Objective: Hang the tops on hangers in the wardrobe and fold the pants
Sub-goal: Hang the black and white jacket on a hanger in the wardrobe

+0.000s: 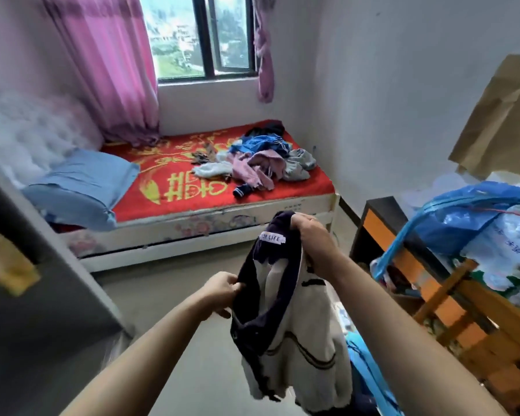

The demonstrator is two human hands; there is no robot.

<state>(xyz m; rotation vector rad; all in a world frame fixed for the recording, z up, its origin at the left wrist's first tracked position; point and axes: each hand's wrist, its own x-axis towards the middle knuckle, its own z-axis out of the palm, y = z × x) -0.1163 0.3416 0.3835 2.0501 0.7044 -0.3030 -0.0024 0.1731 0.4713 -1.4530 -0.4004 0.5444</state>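
- The person is standing in a small bedroom, both arms stretched out, holding a cream top point(294, 334) with a dark navy collar up in the air over the floor, a bit short of the bed point(168, 232).
- The left hand point(222, 291) pinches the collar edge on the near-left side, thumb and fingers closed on the fabric.
- The right hand point(311, 241) is up higher, fingers curled tight around the far side of the collar, so the neck hole gets stretched open between the two hands.
- There's a little white label inside the collar; the readable part says "LIFE". The rest of the top just hangs down loose, with dark stripes across the lower part.
- The rest of the laundry is a messy pile of clothes point(264, 157) on the red bedcover, on the window end of the bed by the wall: blue, pink, grey and white stuff all tangled up.
- A dark sock point(243, 190) with white stripes lies just beside the pile, nearer the bed's edge.
- A blue pillow point(78, 187) sits at the other end of the bed, and a pink curtain point(108, 64) hangs next to the window point(198, 34).
- On the right there's a blue bag point(469, 217) stacked on stuff, a wooden frame point(463, 319) and some cardboard point(502, 115) leaning on the wall.
- A grey panel point(36, 310) fills the left edge; can't tell what it is.
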